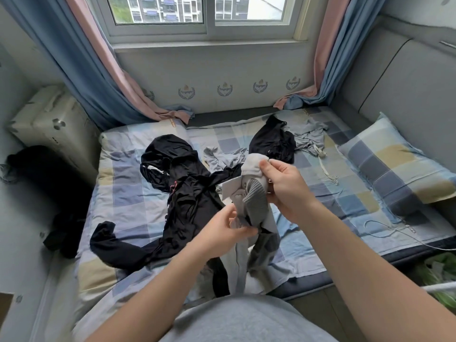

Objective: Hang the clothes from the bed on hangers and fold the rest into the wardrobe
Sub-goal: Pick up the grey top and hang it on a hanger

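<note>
Only the wall crests (186,92) under the window carry writing, and it is too blurred to read for certain; the white and red marks on the black top (183,193) are also illegible. Both hands hold a grey garment (255,199) up over the bed (128,183). The right hand (283,186) pinches its upper fold between thumb and curled fingers. The left hand (228,230) grips its lower part. More clothes lie spread on the checked sheet near the pillow (394,169).

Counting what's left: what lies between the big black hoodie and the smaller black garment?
A crumpled light grey garment lies between the hoodie and the smaller black garment; head view.
</note>
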A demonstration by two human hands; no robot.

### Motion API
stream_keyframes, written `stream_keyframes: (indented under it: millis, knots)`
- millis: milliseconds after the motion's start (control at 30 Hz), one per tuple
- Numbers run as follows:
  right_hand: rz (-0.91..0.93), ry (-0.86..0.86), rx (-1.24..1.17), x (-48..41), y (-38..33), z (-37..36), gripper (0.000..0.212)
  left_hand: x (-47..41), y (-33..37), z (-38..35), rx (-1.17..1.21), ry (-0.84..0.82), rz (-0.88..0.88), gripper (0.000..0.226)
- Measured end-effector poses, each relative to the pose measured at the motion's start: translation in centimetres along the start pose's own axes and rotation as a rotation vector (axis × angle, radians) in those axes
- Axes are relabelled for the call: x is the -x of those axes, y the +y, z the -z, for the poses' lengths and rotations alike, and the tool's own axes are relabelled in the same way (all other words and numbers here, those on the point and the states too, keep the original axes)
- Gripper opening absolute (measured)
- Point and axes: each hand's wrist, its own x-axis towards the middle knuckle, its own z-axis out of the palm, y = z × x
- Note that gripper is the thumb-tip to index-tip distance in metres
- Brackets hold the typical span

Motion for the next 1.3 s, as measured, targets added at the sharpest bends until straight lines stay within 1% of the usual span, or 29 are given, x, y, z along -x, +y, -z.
stream_keyframes:
  millis: [67,100,167,233,300,400,467,567,700,733,800,833,867,900,1000,1033,1067,1133,1200,1233,1300]
  knots:
    - [-0.012,-0.026,-0.087,-0.2,-0.5,-0.1,0.029,-0.4,-0.3,-0.3,-0.040,0.012,-0.043,0.025]
    - [-0.024,-0.011,-0.111,-0.4,-0.7,-0.2,0.029,-0.4,-0.3,-0.3,-0.020,0.010,-0.059,0.018]
    - [-0.052,0.061,-0.159,-0.8,-0.8,0.0,0.025,-0.4,0.0,-0.2,0.097,0.013,-0.078,0.020]
    - [-0.095,0.124,-0.237,-1.1,-0.7,0.7,0.015,-0.1,0.4,0.3,0.269,0.053,-0.061,0.025]
    - [-0.134,0.153,-0.249,-1.2,-0.1,1.7,0.007,0.2,0.9,1.2,0.442,0.095,-0.046,0.022]
    - [-0.154,0.196,-0.038,-0.9,1.3,3.0,0.006,0.3,1.5,2.9,0.644,0.111,-0.027,0.028]
    - [-0.206,0.164,0.050,-0.3,2.2,3.2,0.008,0.4,1.9,3.5,0.723,0.128,-0.002,0.035]
    - [-0.363,0.062,0.243,0.6,4.0,3.0,0.021,0.7,2.0,3.3,0.740,0.130,0.023,0.036]
    - [-0.587,-0.079,0.638,1.3,6.1,1.8,0.056,0.9,1.5,3.1,0.800,0.146,0.009,0.025]
    - [-0.635,-0.113,0.710,1.4,6.6,1.5,0.065,0.9,1.4,3.2,0.815,0.148,-0.004,0.023]
    - [-0.689,-0.171,0.770,1.7,7.7,0.9,0.080,0.9,1.4,3.3,0.848,0.162,-0.020,0.021]
    - [-0.685,-0.184,0.769,1.7,8.3,0.6,0.083,0.9,1.4,3.4,0.864,0.170,-0.024,0.022]
    - [-0.655,-0.183,0.765,1.7,8.9,0.3,0.082,0.9,1.3,3.5,0.875,0.175,-0.023,0.022]
    - [-0.595,-0.171,0.777,1.7,9.5,-0.1,0.073,1.0,1.3,3.6,0.882,0.178,-0.024,0.022]
    - [-0.361,-0.103,0.928,1.0,11.3,-0.5,0.027,1.2,1.1,3.7,0.903,0.185,-0.027,0.024]
    - [-0.318,-0.074,0.965,0.7,11.7,-0.5,0.016,1.2,1.1,3.6,0.911,0.182,-0.028,0.025]
    - [-0.287,-0.045,0.972,0.5,12.2,-0.4,0.008,1.3,1.2,3.6,0.915,0.177,-0.024,0.025]
    - [-0.235,0.022,0.905,-0.1,12.8,0.1,0.015,1.5,1.0,3.8,0.915,0.162,-0.022,0.027]
    - [-0.222,0.107,0.743,-0.8,12.6,1.1,0.026,1.7,0.7,4.3,0.896,0.169,-0.001,0.028]
    - [-0.218,0.150,0.642,-1.2,12.1,1.7,0.028,1.7,0.4,4.6,0.868,0.172,0.027,0.030]
    - [-0.187,0.233,0.500,-1.9,10.8,2.6,0.029,1.8,-0.1,5.1,0.724,0.184,0.134,0.045]
